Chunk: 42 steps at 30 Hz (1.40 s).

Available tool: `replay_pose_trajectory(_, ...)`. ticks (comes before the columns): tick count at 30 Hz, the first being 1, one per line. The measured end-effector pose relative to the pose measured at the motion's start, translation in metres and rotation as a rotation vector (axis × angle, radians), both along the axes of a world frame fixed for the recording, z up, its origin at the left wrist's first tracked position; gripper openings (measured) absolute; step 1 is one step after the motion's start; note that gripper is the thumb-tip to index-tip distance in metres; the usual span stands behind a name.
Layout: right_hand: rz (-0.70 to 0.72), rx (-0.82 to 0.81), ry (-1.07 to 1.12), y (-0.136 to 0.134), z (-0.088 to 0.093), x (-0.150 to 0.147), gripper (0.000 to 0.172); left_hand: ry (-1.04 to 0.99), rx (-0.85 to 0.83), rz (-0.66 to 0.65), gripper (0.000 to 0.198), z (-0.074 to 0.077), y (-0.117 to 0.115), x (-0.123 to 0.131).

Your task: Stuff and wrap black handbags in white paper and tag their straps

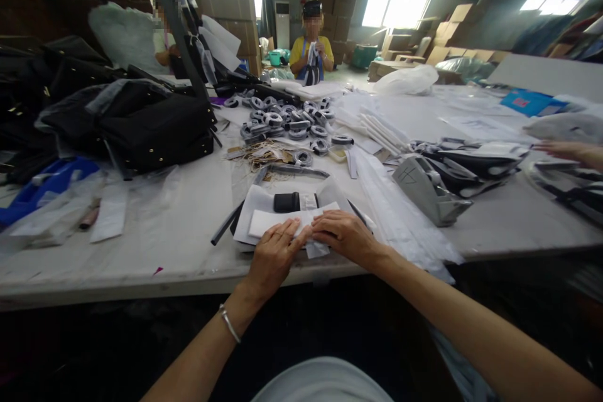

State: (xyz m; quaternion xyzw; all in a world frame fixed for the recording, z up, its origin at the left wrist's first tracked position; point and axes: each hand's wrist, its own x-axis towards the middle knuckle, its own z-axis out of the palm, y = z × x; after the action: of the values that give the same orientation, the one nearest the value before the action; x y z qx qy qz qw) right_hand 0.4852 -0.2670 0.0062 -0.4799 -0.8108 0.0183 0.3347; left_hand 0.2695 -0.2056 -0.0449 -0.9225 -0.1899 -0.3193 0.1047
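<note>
The left hand point(276, 252) lies flat, fingers spread, pressing down on the white sheet point(271, 223) at the near edge of the tabletop point(188, 245). The right hand point(346, 235) curls in to meet it fingertip to fingertip, and I cannot tell whether it pinches a fold. The sheet sits so close to the edge (a corner seems to overhang) that a careless push could, I'd judge, slide it off or set the fold crooked. It looks thin, limp and doubled over, with a black roll point(287, 202) just behind it. Farther out are a grey tape dispenser point(426, 191) to the right and black bags point(151, 129) to the left.
</note>
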Motion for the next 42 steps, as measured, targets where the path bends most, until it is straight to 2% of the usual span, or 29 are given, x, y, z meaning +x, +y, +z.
replay_pose_trajectory(4, -0.015, 0.04, 0.013, -0.008, -0.018, -0.001, 0.011, 0.138, -0.19, -0.013, 0.05, 0.026, -0.009, 0.003)
replay_pose_trajectory(7, -0.007, 0.074, 0.04, -0.013, -0.021, 0.0, 0.01, 0.215, -0.204, -0.017, 0.037, 0.043, -0.007, 0.012)
replay_pose_trajectory(9, 0.01, 0.077, 0.046, -0.014, -0.022, 0.002, 0.011, 0.166, -0.183, -0.076, 0.025, 0.045, 0.0, 0.018)
replay_pose_trajectory(11, 0.035, 0.068, 0.039, -0.014, -0.021, 0.005, 0.011, 0.082, -0.172, -0.16, 0.021, 0.041, 0.008, 0.021)
replay_pose_trajectory(13, 0.056, 0.046, 0.017, -0.016, -0.02, 0.006, 0.012, 0.006, -0.212, -0.204, 0.024, 0.035, 0.014, 0.021)
replay_pose_trajectory(18, 0.02, 0.067, -0.063, -0.02, -0.02, 0.001, 0.012, -0.011, -0.37, -0.126, 0.021, 0.025, 0.011, 0.02)
replay_pose_trajectory(21, -0.013, 0.143, -0.153, -0.019, -0.026, -0.003, 0.011, -0.004, -0.302, -0.1, 0.025, 0.019, 0.007, 0.02)
replay_pose_trajectory(26, -0.055, 0.251, -0.226, -0.02, -0.027, -0.006, 0.015, -0.062, -0.112, -0.154, 0.024, 0.006, 0.005, 0.019)
replay_pose_trajectory(30, -0.049, 0.241, -0.258, -0.054, -0.027, 0.0, 0.022, -0.089, -0.036, -0.147, 0.021, 0.002, 0.004, 0.019)
replay_pose_trajectory(32, -0.024, 0.181, -0.308, -0.077, -0.038, 0.005, 0.024, -0.086, -0.018, -0.139, 0.021, 0.001, 0.004, 0.019)
replay_pose_trajectory(35, -0.062, 0.086, -0.4, -0.1, -0.067, 0.006, 0.03, -0.087, 0.004, -0.127, 0.022, -0.002, 0.004, 0.019)
replay_pose_trajectory(39, -0.215, 0.12, -0.403, -0.091, -0.1, -0.004, 0.04, -0.082, 0.035, -0.129, 0.027, -0.004, 0.005, 0.017)
replay_pose_trajectory(42, -0.278, 0.178, -0.308, -0.073, -0.102, -0.014, 0.03, -0.07, 0.043, -0.128, 0.027, -0.004, 0.004, 0.017)
